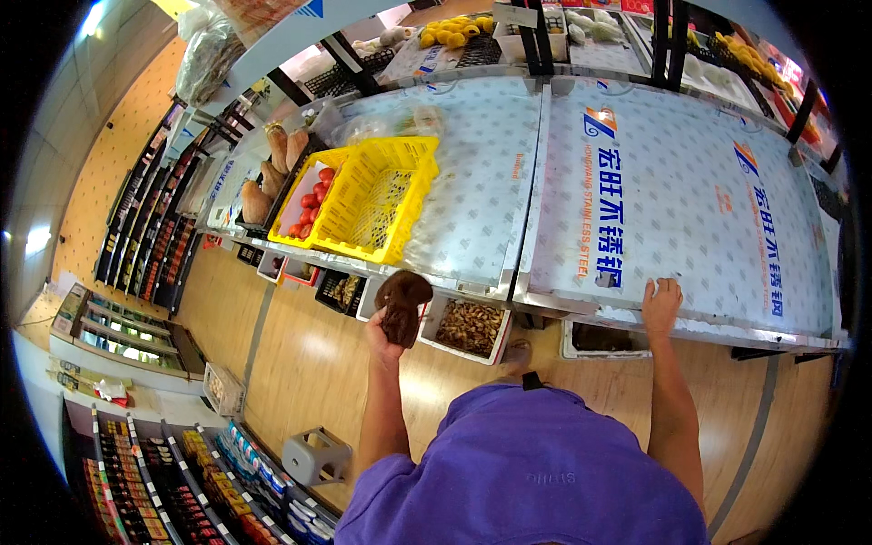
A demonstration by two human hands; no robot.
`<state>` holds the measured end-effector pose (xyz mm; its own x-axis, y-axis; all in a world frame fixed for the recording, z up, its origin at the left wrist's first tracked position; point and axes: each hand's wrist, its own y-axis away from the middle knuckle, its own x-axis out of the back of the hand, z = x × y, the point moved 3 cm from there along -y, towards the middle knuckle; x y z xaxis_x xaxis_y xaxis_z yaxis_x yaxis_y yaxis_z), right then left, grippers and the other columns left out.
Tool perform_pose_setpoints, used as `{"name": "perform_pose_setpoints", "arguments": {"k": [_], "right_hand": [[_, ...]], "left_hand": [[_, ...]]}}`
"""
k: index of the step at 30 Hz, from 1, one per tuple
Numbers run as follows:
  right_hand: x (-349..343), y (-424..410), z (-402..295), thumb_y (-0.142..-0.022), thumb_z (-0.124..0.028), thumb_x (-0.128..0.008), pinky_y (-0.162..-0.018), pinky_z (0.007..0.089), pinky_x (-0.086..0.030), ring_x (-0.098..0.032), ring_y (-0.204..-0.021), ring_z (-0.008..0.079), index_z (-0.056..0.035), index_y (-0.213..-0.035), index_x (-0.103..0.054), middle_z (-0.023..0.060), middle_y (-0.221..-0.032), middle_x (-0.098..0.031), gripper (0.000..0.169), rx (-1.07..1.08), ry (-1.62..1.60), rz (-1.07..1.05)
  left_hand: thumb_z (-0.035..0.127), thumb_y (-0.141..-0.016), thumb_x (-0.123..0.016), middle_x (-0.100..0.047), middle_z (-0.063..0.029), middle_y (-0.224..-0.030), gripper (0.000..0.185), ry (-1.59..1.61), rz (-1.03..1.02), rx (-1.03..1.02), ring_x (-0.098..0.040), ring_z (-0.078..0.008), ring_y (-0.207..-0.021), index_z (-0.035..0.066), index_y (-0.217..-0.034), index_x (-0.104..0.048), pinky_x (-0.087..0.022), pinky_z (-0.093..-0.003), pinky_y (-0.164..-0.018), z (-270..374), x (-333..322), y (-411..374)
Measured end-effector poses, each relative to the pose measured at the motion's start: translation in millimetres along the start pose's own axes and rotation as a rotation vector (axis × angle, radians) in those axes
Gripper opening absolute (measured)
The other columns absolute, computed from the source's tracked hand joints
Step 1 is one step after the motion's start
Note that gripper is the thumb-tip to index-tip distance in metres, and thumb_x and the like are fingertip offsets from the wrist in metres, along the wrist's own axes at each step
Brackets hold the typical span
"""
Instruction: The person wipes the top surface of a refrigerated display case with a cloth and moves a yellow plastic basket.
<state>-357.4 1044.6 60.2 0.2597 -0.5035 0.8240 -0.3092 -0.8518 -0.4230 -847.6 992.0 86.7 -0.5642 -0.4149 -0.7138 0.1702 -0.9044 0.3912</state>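
Note:
My left hand [385,336] grips a bunched dark brown cloth [405,305], raised beside the front edge of the display counter. Behind the cloth, partly covered by it, is a white bin on the floor side. My right hand [662,304] holds nothing; its fingers rest on the front edge of the right counter panel [674,225]. That panel wears a pale printed protective film. Left of it lies a second film-covered panel [484,197], with a yellow plastic crate [381,197] on its left part.
Red tomatoes [310,201] and butternut-type squashes [256,201] sit left of the crate. Below the counter edge stands a white foam box of brown roots [470,328]. A grey plastic stool [316,455] stands behind on the wooden floor. Black posts [539,41] rise at the counter's back.

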Motion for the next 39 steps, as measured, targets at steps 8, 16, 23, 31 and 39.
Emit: {"name": "perform_pose_setpoints", "arguments": {"k": [8,16,23,31,39], "right_hand": [[-1.8,0.5,1.9,-0.076,-0.02,-0.049,-0.078,0.0379,-0.032,-0.044,-0.086,0.0286,0.0026,-0.082,-0.053,0.0144,-0.086,-0.049,0.024,0.037,0.002,0.006],[0.6,3.4,1.3,-0.076,-0.017,-0.05,-0.078,0.0387,-0.033,-0.044,-0.086,0.0294,0.0026,-0.082,-0.052,0.0146,-0.086,-0.049,0.02,0.102,-0.092,0.115],[-20.2,-13.7,49.2,-0.075,-0.016,-0.052,-0.063,0.0309,-0.039,-0.05,-0.067,0.0207,0.0021,-0.082,-0.053,0.0095,-0.073,-0.053,0.019,-0.122,-0.526,0.022],[129.3,-38.0,-201.7,-0.081,-0.019,-0.04,-0.081,0.0291,-0.035,-0.045,-0.09,0.0177,0.0063,-0.102,-0.044,0.0133,-0.101,-0.048,0.033,0.183,-1.522,0.067],[246.4,68.6,-373.1,-0.075,-0.021,-0.045,-0.077,0.0379,-0.038,-0.049,-0.084,0.021,0.0003,-0.096,-0.048,0.012,-0.095,-0.051,0.03,1.132,-0.912,0.505]], "left_hand": [[0.021,-0.068,-0.045,-0.053,-0.0168,-0.097,0.041,0.194,-0.131,0.007,-0.053,-0.0297,-0.086,-0.003,-0.101,-0.048,-0.045,-0.0415,-0.073,-22.7,-38.3,16.9],[0.026,-0.068,-0.049,-0.05,-0.0173,-0.102,0.046,0.252,-0.009,-0.033,-0.051,-0.0311,-0.087,0.001,-0.107,-0.045,-0.044,-0.0421,-0.074,-37.0,-2.5,54.0],[0.018,-0.066,-0.056,-0.049,-0.0139,-0.105,0.049,0.327,-0.17,-0.085,-0.047,-0.0278,-0.097,0.001,-0.11,-0.042,-0.037,-0.0391,-0.088,-12.8,0.0,55.5],[0.011,-0.062,-0.058,-0.053,-0.0114,-0.099,0.047,0.334,-0.216,-0.077,-0.05,-0.0268,-0.091,0.002,-0.106,-0.044,-0.041,-0.0394,-0.082,14.8,7.0,23.9],[0.029,-0.059,-0.056,-0.056,-0.0107,-0.093,0.046,0.47,-0.111,-0.155,-0.053,-0.0275,-0.084,0.005,-0.099,-0.052,-0.042,-0.041,-0.079,92.3,46.3,-26.8]]}}
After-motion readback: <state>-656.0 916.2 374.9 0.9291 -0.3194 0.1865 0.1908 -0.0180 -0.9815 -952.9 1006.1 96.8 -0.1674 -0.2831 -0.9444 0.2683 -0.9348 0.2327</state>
